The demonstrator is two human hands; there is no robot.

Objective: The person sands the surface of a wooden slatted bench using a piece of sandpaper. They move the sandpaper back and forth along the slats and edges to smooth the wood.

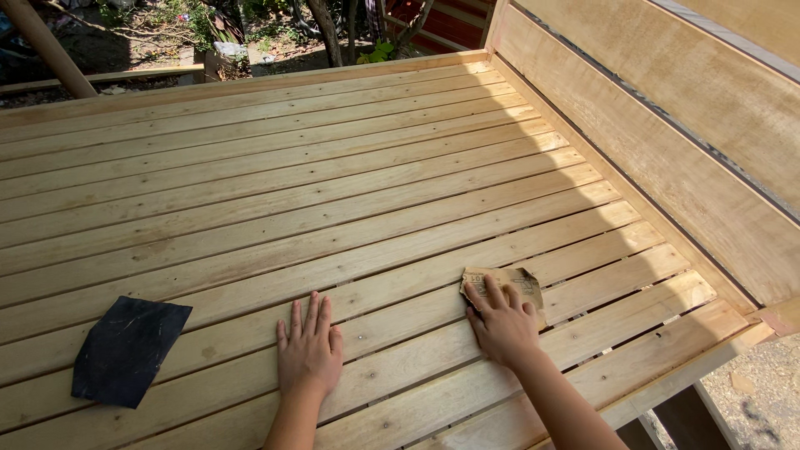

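My right hand (501, 322) presses a tan sheet of sandpaper (518, 282) flat against a slat of a pale wooden slatted platform (333, 183). The fingers lie spread over the sheet, which sticks out beyond them toward the far right. My left hand (310, 347) rests palm down on the slats to the left, fingers together and holding nothing. Both hands are in the shaded near part of the platform.
A black sheet of sandpaper (127, 350) lies on the slats at the near left. A tall wooden headboard panel (692, 142) rises along the right side. Beyond the far edge are soil, plants and a leaning wooden post (50, 46). Gravel ground (762, 392) shows at the near right.
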